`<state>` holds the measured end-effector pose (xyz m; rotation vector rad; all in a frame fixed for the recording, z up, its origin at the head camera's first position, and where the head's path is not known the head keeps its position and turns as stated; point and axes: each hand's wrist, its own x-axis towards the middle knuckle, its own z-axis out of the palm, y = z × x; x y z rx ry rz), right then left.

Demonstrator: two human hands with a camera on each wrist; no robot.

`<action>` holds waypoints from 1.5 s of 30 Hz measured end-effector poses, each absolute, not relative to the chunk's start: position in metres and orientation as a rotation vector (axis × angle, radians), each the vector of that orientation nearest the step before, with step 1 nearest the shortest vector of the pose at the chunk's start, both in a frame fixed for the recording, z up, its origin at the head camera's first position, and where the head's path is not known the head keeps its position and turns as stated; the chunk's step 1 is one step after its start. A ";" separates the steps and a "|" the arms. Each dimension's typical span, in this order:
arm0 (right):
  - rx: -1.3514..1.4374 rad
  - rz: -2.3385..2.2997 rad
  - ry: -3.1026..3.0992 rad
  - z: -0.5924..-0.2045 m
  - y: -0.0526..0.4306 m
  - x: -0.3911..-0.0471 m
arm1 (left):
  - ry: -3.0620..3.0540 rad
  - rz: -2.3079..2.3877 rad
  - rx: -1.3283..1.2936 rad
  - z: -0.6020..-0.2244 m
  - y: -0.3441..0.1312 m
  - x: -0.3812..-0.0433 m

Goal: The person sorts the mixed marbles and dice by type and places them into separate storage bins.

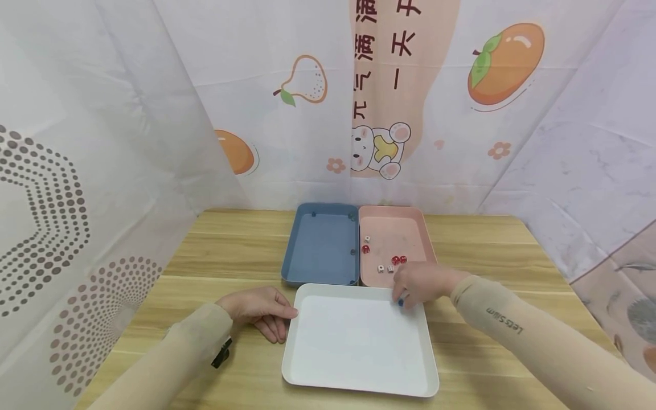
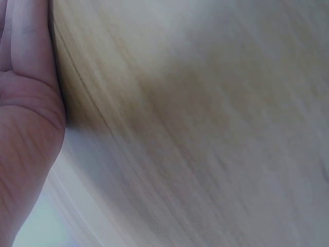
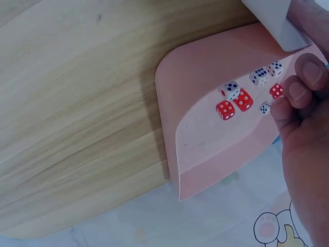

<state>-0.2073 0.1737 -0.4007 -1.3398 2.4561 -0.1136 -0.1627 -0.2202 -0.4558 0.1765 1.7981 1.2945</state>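
A white tray lies on the table nearest me. My left hand holds its left rim, thumb at the edge and fingers beside the outer wall. Above the tray's far right corner, my right hand pinches a small blue die at its fingertips, partly hidden by the fingers. Behind that hand is a pink tray with red dice and white dice in it. The right wrist view shows these red dice and white dice just beyond the curled fingers.
Left of the pink tray, a blue tray holds several dark blue dice near its walls. Both stand at the back of the wooden table, before a printed curtain. Wood shows to either side of the trays.
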 end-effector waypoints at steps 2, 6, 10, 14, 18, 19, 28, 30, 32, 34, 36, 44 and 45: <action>-1.411 -0.086 2.446 -0.401 0.172 -0.207 | 1.797 1.295 0.175 -0.456 -0.220 -0.163; -1.492 -0.014 2.455 -0.403 0.171 -0.207 | 1.796 1.294 0.178 -0.456 -0.220 -0.163; -1.522 0.017 2.489 -0.407 0.171 -0.208 | 1.797 1.294 0.181 -0.455 -0.220 -0.162; -1.582 0.011 2.516 -0.410 0.172 -0.208 | 1.801 1.295 0.175 -0.454 -0.220 -0.162; -1.642 0.002 2.521 -0.411 0.172 -0.207 | 1.803 1.297 0.168 -0.453 -0.220 -0.162; -1.652 0.004 2.520 -0.411 0.172 -0.207 | 1.803 1.297 0.168 -0.453 -0.220 -0.162; -1.712 0.021 2.537 -0.410 0.174 -0.204 | 1.800 1.301 0.172 -0.453 -0.220 -0.162; -1.742 0.027 2.539 -0.411 0.175 -0.203 | 1.801 1.301 0.174 -0.453 -0.220 -0.162; -1.782 0.040 2.543 -0.413 0.176 -0.203 | 1.802 1.299 0.176 -0.453 -0.221 -0.162; -1.809 0.065 2.549 -0.415 0.177 -0.204 | 1.802 1.298 0.174 -0.453 -0.221 -0.161; -1.824 0.100 2.555 -0.418 0.178 -0.204 | 1.799 1.298 0.172 -0.454 -0.221 -0.161; -1.854 0.208 2.605 -0.423 0.180 -0.205 | 1.804 1.304 0.176 -0.454 -0.220 -0.160; -1.853 0.206 2.613 -0.423 0.181 -0.205 | 1.805 1.304 0.178 -0.454 -0.220 -0.160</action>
